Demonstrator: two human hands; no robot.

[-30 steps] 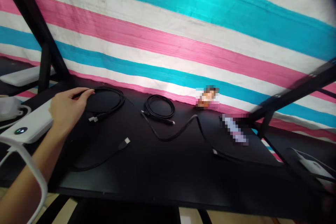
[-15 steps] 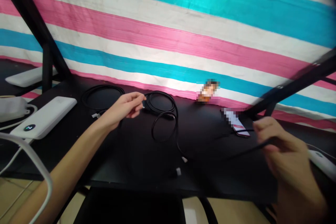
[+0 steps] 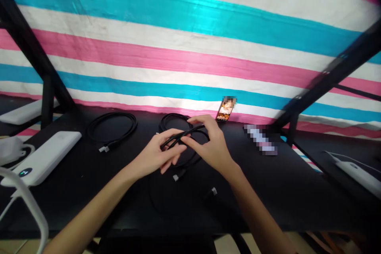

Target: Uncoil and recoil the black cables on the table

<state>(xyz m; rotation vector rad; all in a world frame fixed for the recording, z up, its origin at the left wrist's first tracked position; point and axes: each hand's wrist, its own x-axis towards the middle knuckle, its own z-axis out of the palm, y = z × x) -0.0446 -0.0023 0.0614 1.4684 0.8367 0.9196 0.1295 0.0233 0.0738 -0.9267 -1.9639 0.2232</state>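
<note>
Above the middle of the black table, my left hand [image 3: 159, 150] and my right hand [image 3: 212, 143] are close together, both closed on a black cable [image 3: 190, 131]. Several strands of it run bunched between my fingers. Light-coloured plugs [image 3: 176, 177] hang or lie just below my hands, with another plug [image 3: 213, 191] nearer the front edge. Behind my hands, partly hidden by them, lies a coiled black cable [image 3: 171, 116]. Another coiled black cable [image 3: 111, 116] rests to the left, its pale plugs together at the near side.
A white power bank [image 3: 47, 158] with a lit display lies on the left, beside a white charger [image 3: 10, 149] and thick white cord. A phone [image 3: 225, 110] leans at the back against the striped sheet [image 3: 178, 59]. A blurred flat item [image 3: 261, 140] lies right; black frame bars [image 3: 330, 73] slant at both sides.
My right hand has come in from the far right to meet my left hand, bringing the stretched cable into a bunch. My left hand has moved slightly right and lower. The view has shifted.
</note>
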